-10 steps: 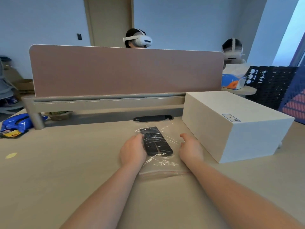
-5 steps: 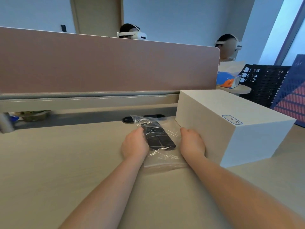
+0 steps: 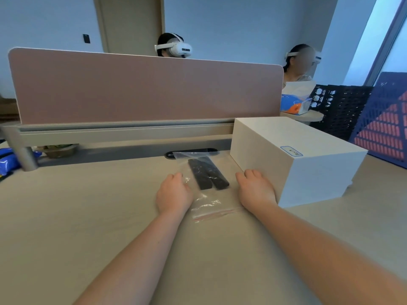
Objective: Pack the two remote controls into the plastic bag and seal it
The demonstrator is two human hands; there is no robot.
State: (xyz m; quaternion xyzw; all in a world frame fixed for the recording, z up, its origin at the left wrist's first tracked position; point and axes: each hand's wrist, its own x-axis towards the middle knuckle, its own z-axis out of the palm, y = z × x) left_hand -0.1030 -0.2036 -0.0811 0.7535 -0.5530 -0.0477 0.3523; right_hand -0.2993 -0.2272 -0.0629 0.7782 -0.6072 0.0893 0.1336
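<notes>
Two black remote controls (image 3: 207, 175) lie side by side inside a clear plastic bag (image 3: 206, 204) flat on the beige table. The bag's red zip strip (image 3: 217, 214) is at its near end, towards me. My left hand (image 3: 174, 192) rests palm down just left of the bag, its fingertips at the bag's edge. My right hand (image 3: 255, 188) rests palm down to the right of the bag, against the foot of a white box. Neither hand grips anything.
A large white box (image 3: 297, 159) stands right of the bag. A pink desk divider (image 3: 145, 89) runs across the back, with two people in headsets behind it. Black and blue crates (image 3: 383, 128) stand at far right, and a blue packet (image 3: 6, 159) lies at far left.
My left hand has slid off the remotes to the bag's left side. The right hand has moved slightly right, towards the white box. The bag now lies flat with both remotes showing.
</notes>
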